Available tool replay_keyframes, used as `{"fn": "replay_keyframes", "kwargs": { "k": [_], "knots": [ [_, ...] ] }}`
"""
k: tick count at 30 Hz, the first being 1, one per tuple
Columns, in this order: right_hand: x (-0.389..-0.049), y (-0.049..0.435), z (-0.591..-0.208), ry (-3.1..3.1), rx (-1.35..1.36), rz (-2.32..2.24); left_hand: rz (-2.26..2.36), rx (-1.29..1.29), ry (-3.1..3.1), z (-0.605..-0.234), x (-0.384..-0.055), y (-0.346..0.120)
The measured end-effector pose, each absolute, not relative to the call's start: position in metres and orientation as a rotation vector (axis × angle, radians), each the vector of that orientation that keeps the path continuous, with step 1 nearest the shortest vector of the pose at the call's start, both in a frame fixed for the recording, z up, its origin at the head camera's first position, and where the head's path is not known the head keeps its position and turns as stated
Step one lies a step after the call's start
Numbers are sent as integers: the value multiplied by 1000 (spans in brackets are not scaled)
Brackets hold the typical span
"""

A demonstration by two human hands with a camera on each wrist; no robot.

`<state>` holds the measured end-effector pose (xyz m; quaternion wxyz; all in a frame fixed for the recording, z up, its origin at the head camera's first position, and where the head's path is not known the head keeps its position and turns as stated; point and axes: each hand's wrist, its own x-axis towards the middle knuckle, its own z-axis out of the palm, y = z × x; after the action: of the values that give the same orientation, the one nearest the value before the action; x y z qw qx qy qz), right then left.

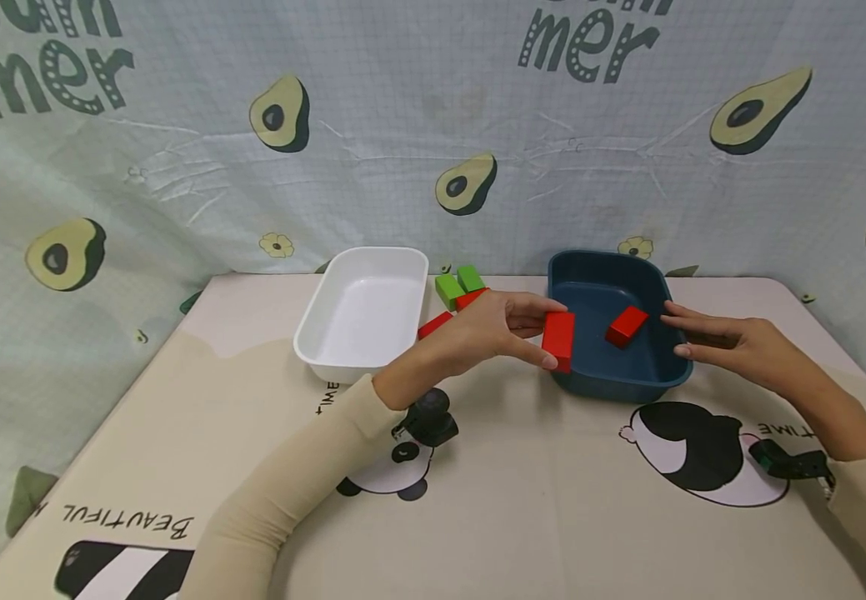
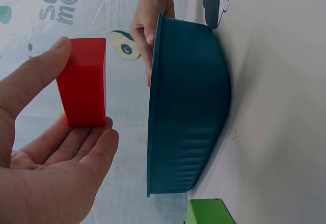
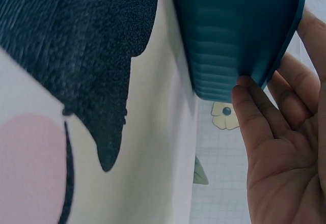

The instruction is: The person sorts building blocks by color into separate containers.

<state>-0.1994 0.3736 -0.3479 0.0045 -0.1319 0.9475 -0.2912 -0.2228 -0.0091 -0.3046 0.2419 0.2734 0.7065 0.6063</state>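
My left hand (image 1: 487, 330) pinches a red block (image 1: 558, 342) between thumb and fingers. It holds the block up by the left rim of the dark blue bin (image 1: 620, 388); in the left wrist view the block (image 2: 84, 86) is apart from the bin wall (image 2: 188, 107). Another red block (image 1: 626, 326) lies inside the bin. At the bin's right side is my right hand (image 1: 751, 346), its fingers fairly straight and touching the outer wall and rim, as the right wrist view shows with the fingers (image 3: 252, 114).
To the left stands a white bin (image 1: 361, 312). Between the bins lie green blocks (image 1: 449, 291) and red blocks (image 1: 434, 324), partly hidden by my left hand. A patterned cloth covers the table (image 1: 508, 500), and a printed curtain (image 1: 372, 108) hangs behind.
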Motion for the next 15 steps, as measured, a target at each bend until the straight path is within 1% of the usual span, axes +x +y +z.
{"fn": "replay_keyframes", "kwargs": {
  "k": [15],
  "knots": [
    [-201,374,-350,2990,-378,-877,1661,783,1907,-298,-228,0]
  ]
}}
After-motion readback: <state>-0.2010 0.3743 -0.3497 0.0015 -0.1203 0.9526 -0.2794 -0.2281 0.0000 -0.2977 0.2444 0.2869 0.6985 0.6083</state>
